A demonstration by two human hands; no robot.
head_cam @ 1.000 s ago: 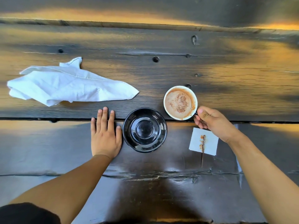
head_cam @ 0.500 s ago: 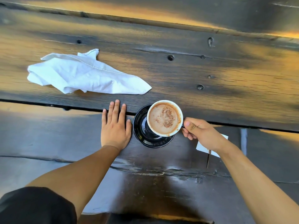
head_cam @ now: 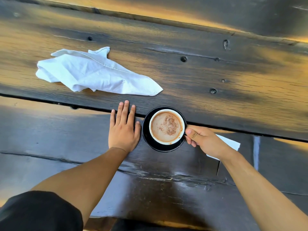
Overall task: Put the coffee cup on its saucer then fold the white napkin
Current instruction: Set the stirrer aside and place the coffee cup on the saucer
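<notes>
The white coffee cup point(head_cam: 166, 127), full of foamy coffee dusted with brown powder, sits in the middle of the black saucer point(head_cam: 155, 145). My right hand point(head_cam: 202, 141) pinches the cup's handle on its right side. My left hand point(head_cam: 124, 129) lies flat on the table, fingers straight, just left of the saucer and touching its rim or nearly so. The crumpled white napkin point(head_cam: 93, 73) lies on the wood above and to the left of my left hand.
A small white paper square point(head_cam: 230, 144) lies on the dark wooden table point(head_cam: 233, 90) under my right wrist, mostly hidden. Gaps run between the table's planks. A dark sleeve point(head_cam: 38, 212) shows at the lower left.
My right hand carried the cup from the bare table to the left and set it onto the saucer. My left hand stayed flat beside the saucer. The camera shifted.
</notes>
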